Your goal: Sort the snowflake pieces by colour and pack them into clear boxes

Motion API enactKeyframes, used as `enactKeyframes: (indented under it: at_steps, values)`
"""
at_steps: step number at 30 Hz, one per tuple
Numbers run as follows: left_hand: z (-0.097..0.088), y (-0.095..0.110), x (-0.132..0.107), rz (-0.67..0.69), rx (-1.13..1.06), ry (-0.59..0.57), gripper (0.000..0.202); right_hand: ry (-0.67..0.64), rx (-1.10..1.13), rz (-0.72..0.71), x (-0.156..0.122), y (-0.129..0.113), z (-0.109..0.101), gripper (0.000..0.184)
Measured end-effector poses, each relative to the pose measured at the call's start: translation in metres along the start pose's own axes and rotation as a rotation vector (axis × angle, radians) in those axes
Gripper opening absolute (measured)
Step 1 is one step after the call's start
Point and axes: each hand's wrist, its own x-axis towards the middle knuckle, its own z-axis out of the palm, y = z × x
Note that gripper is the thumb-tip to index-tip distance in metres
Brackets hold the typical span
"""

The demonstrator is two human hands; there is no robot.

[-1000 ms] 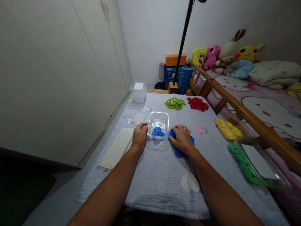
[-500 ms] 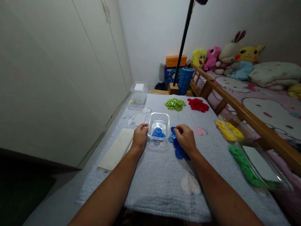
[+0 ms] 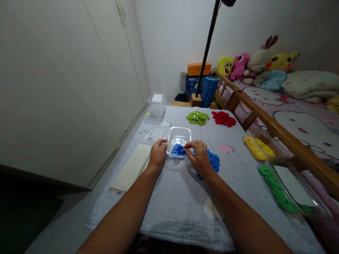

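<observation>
A clear plastic container (image 3: 179, 131) stands on the cloth-covered table, with several blue snowflake-shaped building discs in its near part. My left hand (image 3: 158, 151) pinches its left rim. My right hand (image 3: 198, 155) is at the container's right rim, thumb and forefinger closed together on a blue snowflake disc (image 3: 184, 149) that is mostly hidden by the fingertips. Beneath and right of that hand lies a pile of blue discs (image 3: 214, 161), partly covered by the hand and wrist.
Lime-green pieces (image 3: 197, 118) and red pieces (image 3: 224, 119) lie in piles farther back. On the right are containers of yellow pieces (image 3: 258, 148) and green pieces (image 3: 277, 190). A folded cream cloth (image 3: 131, 167), a clear lid (image 3: 156, 134) and a stacked clear box (image 3: 158, 106) are on the left.
My right hand has moved left from the blue pile to the container's right rim, uncovering more of the pile. My left hand stays on the container's left rim.
</observation>
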Motion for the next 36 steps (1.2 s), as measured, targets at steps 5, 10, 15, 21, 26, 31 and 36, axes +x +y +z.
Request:
enactKeyframes:
  at_steps: [5,10,15,21,26,31,36]
  values:
    - [-0.001,-0.003,0.002,0.013,0.014,-0.003,0.024,-0.075,-0.042,-0.013,0.0,0.005,0.003,0.02]
    - [-0.001,-0.002,0.002,0.016,0.029,-0.001,0.025,0.059,-0.085,0.03,0.006,0.028,-0.016,0.021]
    - [-0.001,-0.002,0.0,0.002,0.009,-0.006,0.025,0.093,-0.203,0.17,0.011,0.065,-0.037,0.019]
    - [-0.002,-0.003,0.002,0.0,0.006,-0.006,0.024,-0.1,-0.299,0.239,0.007,0.092,-0.041,0.014]
    - [-0.001,-0.001,0.001,-0.005,-0.011,-0.007,0.024,-0.252,-0.356,0.241,0.005,0.086,-0.036,0.019]
    - [-0.001,-0.001,0.001,0.0,-0.003,-0.007,0.024,-0.272,-0.358,0.21,0.004,0.075,-0.03,0.018]
    - [0.0,-0.001,0.001,-0.007,0.001,-0.005,0.024,-0.158,-0.247,0.19,0.005,0.072,-0.031,0.012]
